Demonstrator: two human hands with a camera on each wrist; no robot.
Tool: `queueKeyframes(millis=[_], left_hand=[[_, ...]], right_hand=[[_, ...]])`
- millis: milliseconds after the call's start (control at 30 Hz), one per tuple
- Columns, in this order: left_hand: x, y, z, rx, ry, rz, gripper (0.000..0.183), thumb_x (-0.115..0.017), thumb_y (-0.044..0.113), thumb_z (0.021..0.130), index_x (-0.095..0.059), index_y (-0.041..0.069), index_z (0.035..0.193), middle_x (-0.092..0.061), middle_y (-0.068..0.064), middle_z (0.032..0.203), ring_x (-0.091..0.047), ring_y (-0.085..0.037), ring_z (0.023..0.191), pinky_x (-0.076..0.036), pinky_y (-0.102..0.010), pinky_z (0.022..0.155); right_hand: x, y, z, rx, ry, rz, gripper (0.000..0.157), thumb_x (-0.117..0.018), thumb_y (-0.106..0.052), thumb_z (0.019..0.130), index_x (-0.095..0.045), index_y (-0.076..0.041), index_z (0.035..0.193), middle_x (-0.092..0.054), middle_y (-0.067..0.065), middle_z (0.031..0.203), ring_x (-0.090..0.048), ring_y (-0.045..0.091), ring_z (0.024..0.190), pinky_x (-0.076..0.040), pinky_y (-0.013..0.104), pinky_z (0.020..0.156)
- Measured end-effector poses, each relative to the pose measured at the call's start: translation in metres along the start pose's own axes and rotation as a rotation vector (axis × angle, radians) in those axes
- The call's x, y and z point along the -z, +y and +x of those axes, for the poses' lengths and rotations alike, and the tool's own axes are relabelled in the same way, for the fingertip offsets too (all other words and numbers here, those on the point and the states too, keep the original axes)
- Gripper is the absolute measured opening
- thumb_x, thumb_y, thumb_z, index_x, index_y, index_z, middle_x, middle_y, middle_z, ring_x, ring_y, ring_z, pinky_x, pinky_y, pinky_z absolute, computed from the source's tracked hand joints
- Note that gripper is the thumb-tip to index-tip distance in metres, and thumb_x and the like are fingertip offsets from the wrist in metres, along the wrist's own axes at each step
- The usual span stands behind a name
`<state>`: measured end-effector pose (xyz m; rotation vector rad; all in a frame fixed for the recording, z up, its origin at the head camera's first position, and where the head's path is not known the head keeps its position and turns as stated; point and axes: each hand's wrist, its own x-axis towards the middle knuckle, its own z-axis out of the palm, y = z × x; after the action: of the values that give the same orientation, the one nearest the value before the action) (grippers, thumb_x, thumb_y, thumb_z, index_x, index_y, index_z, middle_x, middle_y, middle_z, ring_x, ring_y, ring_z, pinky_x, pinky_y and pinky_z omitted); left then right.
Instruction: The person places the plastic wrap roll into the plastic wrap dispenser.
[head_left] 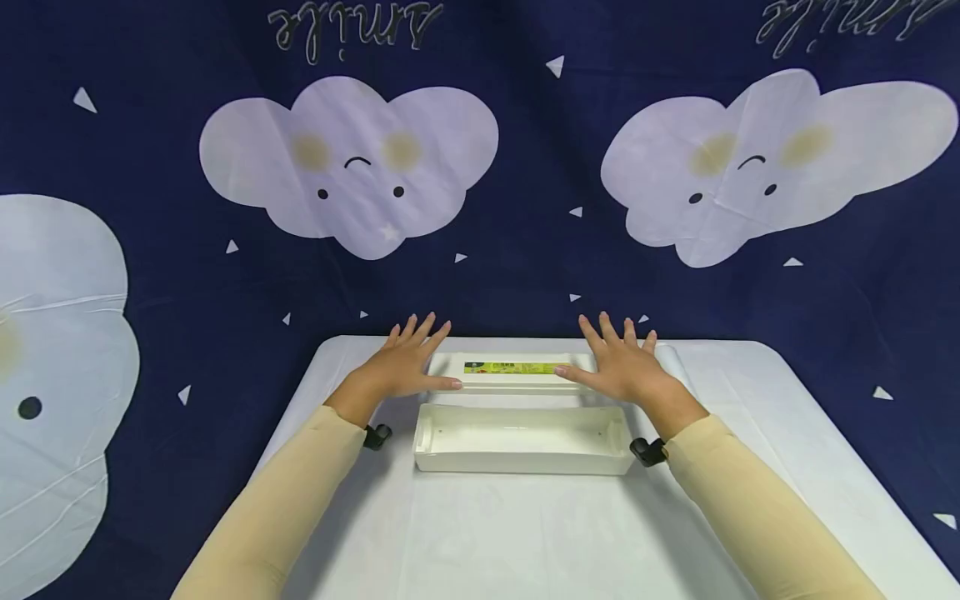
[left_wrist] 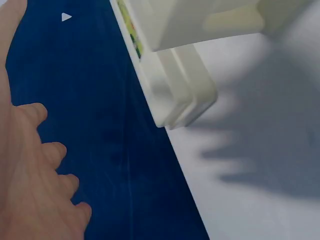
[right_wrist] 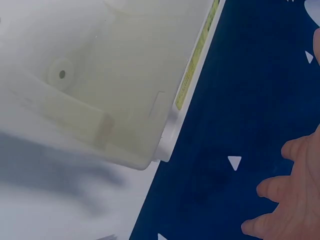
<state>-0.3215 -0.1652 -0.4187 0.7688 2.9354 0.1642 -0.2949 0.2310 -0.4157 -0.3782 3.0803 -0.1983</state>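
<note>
A long white plastic box (head_left: 525,463) with an open top lies lengthwise across the table, its hollow inside facing up. Behind it, near the far edge, is a matching long white piece (head_left: 517,388) with a yellow-green label (head_left: 513,367). My left hand (head_left: 405,367) hovers by the left end of the labelled piece, fingers spread and holding nothing. By the right end my right hand (head_left: 624,368) is held the same way, palm down and fingers apart. The open box (right_wrist: 135,75) shows a round hole fitting at its end in the right wrist view.
A pale translucent roll-like thing (head_left: 670,362) lies behind the right hand, partly hidden. White cloth covers the table (head_left: 480,542). A dark blue cloth (head_left: 525,283) with white clouds surrounds it. Black wrist mounts (head_left: 377,437) sit beside the box's ends.
</note>
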Motion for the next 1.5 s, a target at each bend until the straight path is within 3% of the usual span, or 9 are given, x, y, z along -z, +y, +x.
queueKeyframes(millis=[233, 433, 600, 733, 900, 1200, 1500], left_hand=[[-0.014, -0.006, -0.015, -0.038, 0.043, -0.127, 0.113, -0.051, 0.089, 0.087, -0.009, 0.024, 0.171, 0.001, -0.008, 0.175, 0.004, -0.033, 0.158, -0.002, -0.054, 0.126], [-0.027, -0.007, -0.031, -0.078, 0.101, -0.276, 0.113, -0.056, 0.084, 0.088, -0.016, 0.019, 0.171, -0.006, -0.004, 0.175, -0.007, -0.03, 0.159, -0.016, -0.059, 0.125], [-0.038, -0.006, -0.041, -0.102, 0.139, -0.405, 0.108, -0.066, 0.073, 0.091, -0.018, 0.018, 0.171, -0.009, -0.002, 0.175, -0.016, -0.032, 0.157, -0.024, -0.063, 0.121], [-0.047, -0.006, -0.049, -0.13, 0.161, -0.524, 0.106, -0.076, 0.061, 0.091, -0.021, 0.015, 0.17, -0.016, -0.003, 0.174, -0.018, -0.029, 0.157, -0.022, -0.06, 0.123], [-0.06, -0.003, -0.058, -0.118, 0.191, -0.626, 0.107, -0.088, 0.043, 0.086, -0.026, 0.013, 0.168, -0.024, -0.005, 0.172, -0.023, -0.032, 0.156, -0.023, -0.06, 0.122], [-0.081, -0.001, -0.068, -0.102, 0.182, -0.76, 0.116, -0.099, 0.025, 0.075, -0.03, 0.015, 0.168, -0.03, -0.013, 0.169, -0.029, -0.039, 0.153, -0.027, -0.059, 0.121], [-0.09, 0.002, -0.068, -0.133, 0.152, -0.855, 0.126, -0.103, 0.022, 0.067, -0.028, 0.014, 0.168, -0.029, -0.011, 0.17, -0.028, -0.034, 0.154, -0.025, -0.05, 0.123]], right_hand=[[-0.001, 0.002, -0.003, 0.007, -0.001, 0.007, 0.121, -0.033, -0.096, 0.085, -0.004, -0.016, 0.171, -0.003, 0.028, 0.171, 0.0, 0.064, 0.149, 0.009, 0.086, 0.106], [-0.002, 0.008, -0.006, -0.003, -0.013, 0.031, 0.122, -0.034, -0.096, 0.085, -0.003, -0.015, 0.171, 0.0, 0.027, 0.171, 0.003, 0.064, 0.148, 0.007, 0.087, 0.106], [-0.002, 0.01, -0.01, -0.006, -0.018, 0.056, 0.12, -0.036, -0.094, 0.087, -0.002, -0.014, 0.171, 0.0, 0.028, 0.171, 0.001, 0.065, 0.148, 0.003, 0.087, 0.107], [-0.002, 0.012, -0.012, -0.012, -0.021, 0.079, 0.119, -0.035, -0.093, 0.088, -0.002, -0.013, 0.17, 0.0, 0.029, 0.171, 0.0, 0.065, 0.148, 0.002, 0.086, 0.108], [-0.004, 0.018, -0.015, -0.035, -0.02, 0.117, 0.12, -0.036, -0.093, 0.088, -0.002, -0.013, 0.17, 0.001, 0.028, 0.171, 0.002, 0.063, 0.149, 0.004, 0.086, 0.108], [-0.005, 0.03, -0.023, -0.066, -0.016, 0.158, 0.117, -0.034, -0.091, 0.09, 0.001, -0.013, 0.17, 0.002, 0.026, 0.172, 0.002, 0.062, 0.149, 0.002, 0.084, 0.11], [-0.009, 0.049, -0.032, -0.099, -0.006, 0.204, 0.115, -0.036, -0.088, 0.093, -0.001, -0.01, 0.17, 0.001, 0.029, 0.171, -0.002, 0.065, 0.148, 0.001, 0.084, 0.11]])
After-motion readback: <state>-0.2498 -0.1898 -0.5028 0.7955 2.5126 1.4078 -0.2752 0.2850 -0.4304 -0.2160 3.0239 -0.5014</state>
